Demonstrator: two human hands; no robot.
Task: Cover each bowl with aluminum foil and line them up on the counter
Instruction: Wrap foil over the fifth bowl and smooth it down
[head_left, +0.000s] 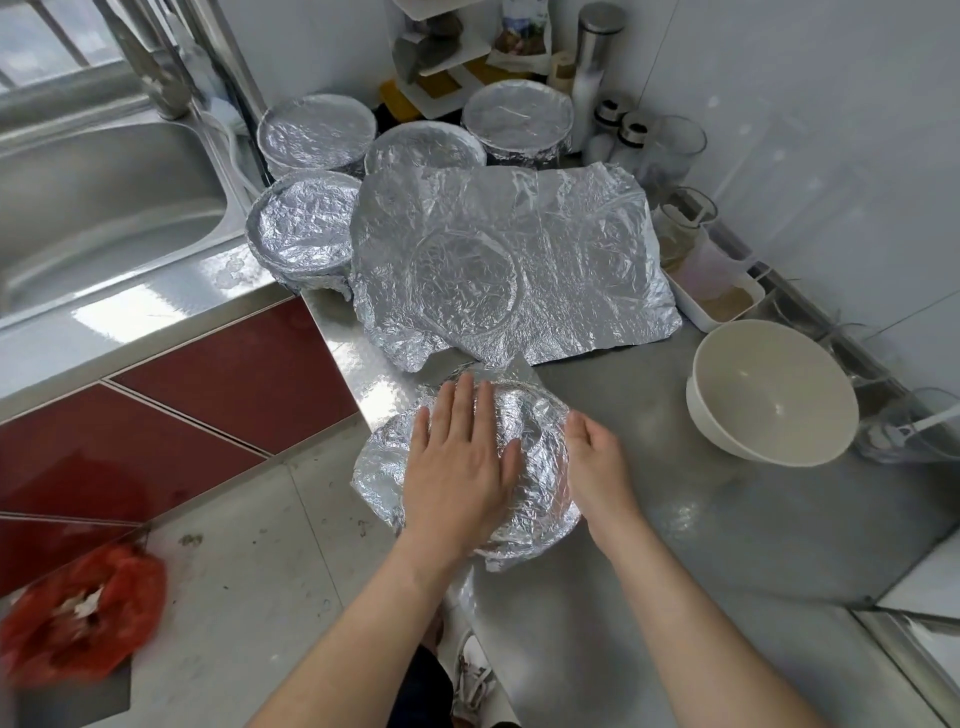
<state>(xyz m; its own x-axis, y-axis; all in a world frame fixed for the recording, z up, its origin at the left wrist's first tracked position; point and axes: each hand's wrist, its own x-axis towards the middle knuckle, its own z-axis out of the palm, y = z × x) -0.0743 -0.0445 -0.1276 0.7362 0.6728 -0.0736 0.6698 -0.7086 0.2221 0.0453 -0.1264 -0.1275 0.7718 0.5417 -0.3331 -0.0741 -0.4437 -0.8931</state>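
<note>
Two hands: left hand (462, 457) is being pressed flat on top; right hand (597, 462), fingers straight, against the side.
Foiled bowl (530, 415): under both hands; thin foil (545, 499) tear-prone, probably best lifted under the rim.
Bare bowl (769, 395): beyond right hand.

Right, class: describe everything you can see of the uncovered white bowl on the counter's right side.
The white bowl is round, deep and smooth, seemingly glazed ceramic, off-white throughout. It stands upright, empty and without foil, on the steel counter, right of the foil-wrapped bowl that the left hand and right hand press. Neither touches it.
</note>
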